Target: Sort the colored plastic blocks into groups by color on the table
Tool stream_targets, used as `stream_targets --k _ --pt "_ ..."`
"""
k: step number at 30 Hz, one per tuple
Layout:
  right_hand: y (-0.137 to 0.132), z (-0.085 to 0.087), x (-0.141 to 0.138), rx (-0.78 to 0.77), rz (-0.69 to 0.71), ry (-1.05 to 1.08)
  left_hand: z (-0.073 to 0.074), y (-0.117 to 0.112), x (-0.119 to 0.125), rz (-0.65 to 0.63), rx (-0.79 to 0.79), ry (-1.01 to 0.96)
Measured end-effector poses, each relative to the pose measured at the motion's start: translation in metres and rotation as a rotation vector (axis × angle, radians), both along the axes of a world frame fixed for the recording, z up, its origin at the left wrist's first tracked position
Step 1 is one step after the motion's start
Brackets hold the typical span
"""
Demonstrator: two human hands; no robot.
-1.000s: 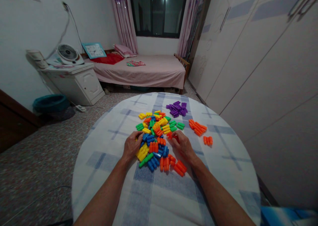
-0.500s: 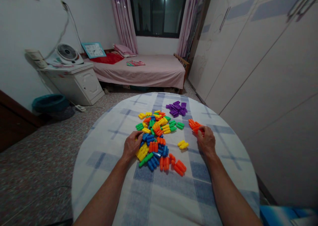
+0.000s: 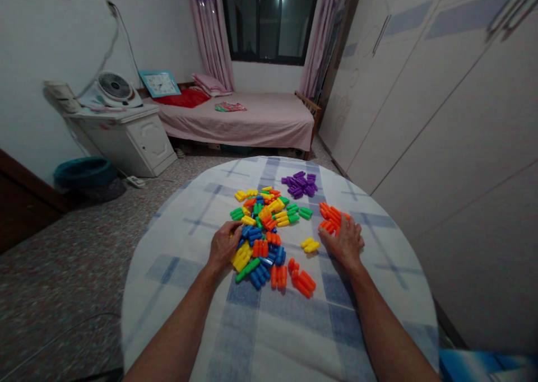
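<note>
My right hand (image 3: 344,241) is open, its fingers spread over the near side of a small heap of orange plastic bullet-shaped pieces (image 3: 331,217). At the left edge of a mixed pile, my left hand (image 3: 225,245) rests with fingers curled together beside blue pieces (image 3: 252,233) and yellow pieces (image 3: 241,257); whatever lies between its fingertips is hidden. Green pieces (image 3: 247,270) and orange pieces (image 3: 260,248) are also in that pile. A pair of yellow pieces (image 3: 310,245) lies between the two hands. Loose orange pieces (image 3: 305,283) sit at the pile's near right.
Purple pieces (image 3: 300,185) form their own heap at the back of the round table (image 3: 290,337), which has a checked cloth. Beyond stand a bed (image 3: 260,119) and a white cabinet (image 3: 147,141) with a fan (image 3: 115,88). A wardrobe (image 3: 441,119) lines the right side.
My right hand has opened its fingers and shifted slightly toward me, and more orange pieces show beside it. My left hand has stayed in place.
</note>
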State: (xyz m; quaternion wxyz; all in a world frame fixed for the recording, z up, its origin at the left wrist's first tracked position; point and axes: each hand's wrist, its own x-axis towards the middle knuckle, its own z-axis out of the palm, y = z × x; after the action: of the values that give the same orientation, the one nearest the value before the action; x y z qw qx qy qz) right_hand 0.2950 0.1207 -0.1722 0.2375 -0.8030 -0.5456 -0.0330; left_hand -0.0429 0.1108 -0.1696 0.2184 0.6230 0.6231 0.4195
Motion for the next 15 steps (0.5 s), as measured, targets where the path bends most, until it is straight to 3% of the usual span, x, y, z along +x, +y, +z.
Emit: stream_targets --k 10,15 --pt "0.042 -0.001 0.015 0.019 0.123 0.007 0.006 -0.002 0.002 0.002 -0.009 0.007" --pt "0.033 0.007 0.010 0.146 0.148 0.019 0.006 -0.002 0.002 -0.001 -0.009 0.015"
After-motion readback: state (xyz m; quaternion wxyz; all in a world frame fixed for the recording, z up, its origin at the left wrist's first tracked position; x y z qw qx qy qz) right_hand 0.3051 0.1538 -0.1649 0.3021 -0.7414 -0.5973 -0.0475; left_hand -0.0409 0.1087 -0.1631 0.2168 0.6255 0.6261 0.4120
